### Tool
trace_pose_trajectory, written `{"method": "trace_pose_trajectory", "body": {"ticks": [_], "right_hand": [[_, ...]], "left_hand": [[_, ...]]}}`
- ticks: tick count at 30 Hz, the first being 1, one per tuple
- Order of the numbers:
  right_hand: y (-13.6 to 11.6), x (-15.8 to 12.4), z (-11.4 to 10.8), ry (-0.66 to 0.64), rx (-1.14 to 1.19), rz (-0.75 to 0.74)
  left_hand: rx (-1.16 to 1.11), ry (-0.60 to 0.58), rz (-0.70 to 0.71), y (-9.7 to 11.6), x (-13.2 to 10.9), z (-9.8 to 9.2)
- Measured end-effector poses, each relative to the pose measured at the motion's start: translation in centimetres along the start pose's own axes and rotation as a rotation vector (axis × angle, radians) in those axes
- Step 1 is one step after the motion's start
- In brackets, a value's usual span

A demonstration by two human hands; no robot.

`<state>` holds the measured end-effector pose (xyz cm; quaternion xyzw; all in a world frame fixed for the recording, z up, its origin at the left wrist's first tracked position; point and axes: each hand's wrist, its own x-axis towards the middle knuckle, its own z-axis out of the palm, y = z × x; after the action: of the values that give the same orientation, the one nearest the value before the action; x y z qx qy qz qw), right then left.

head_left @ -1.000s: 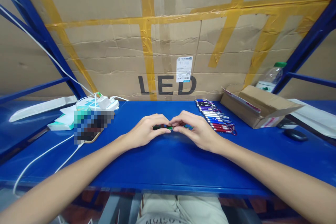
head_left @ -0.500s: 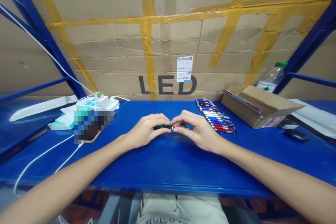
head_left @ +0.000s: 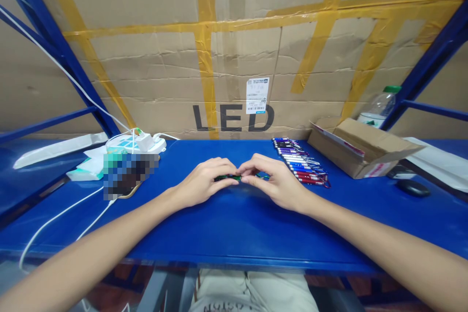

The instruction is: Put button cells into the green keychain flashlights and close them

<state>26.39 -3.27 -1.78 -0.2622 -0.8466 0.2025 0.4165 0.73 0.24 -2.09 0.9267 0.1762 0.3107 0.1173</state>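
Both of my hands meet at the middle of the blue table (head_left: 234, 224). My left hand (head_left: 201, 183) is closed around a small green pen-like flashlight (head_left: 227, 178), pinching it between thumb and fingers. My right hand (head_left: 276, 180) is closed on the other end of the same small green piece, with a bit of metal clip showing under its fingers. Most of the item is hidden by my fingers. A row of several small flashlights (head_left: 300, 165) in blue, purple, white and red lies just right of my right hand.
An open cardboard box (head_left: 360, 148) and a plastic bottle (head_left: 378, 107) stand at the right, with a dark mouse (head_left: 413, 187) beyond. At left are a white power strip (head_left: 137, 144), cables (head_left: 58, 217) and a blurred-out object. Taped cardboard (head_left: 234, 48) walls the back.
Almost nothing has moved; my fingers have shifted only slightly on the green piece, and both hands stay where they were.
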Motion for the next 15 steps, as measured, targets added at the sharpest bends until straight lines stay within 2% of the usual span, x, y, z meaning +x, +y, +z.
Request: {"method": "trace_pose_trajectory", "body": {"ticks": [9,15], "right_hand": [[0.08,0.03,-0.05,-0.01,-0.05,-0.01],[0.24,0.1,0.06,-0.03,0.003,0.027]], "left_hand": [[0.085,-0.015,0.041,0.07,0.02,-0.16],[0.1,-0.033,0.036,0.01,-0.07,-0.12]]}}
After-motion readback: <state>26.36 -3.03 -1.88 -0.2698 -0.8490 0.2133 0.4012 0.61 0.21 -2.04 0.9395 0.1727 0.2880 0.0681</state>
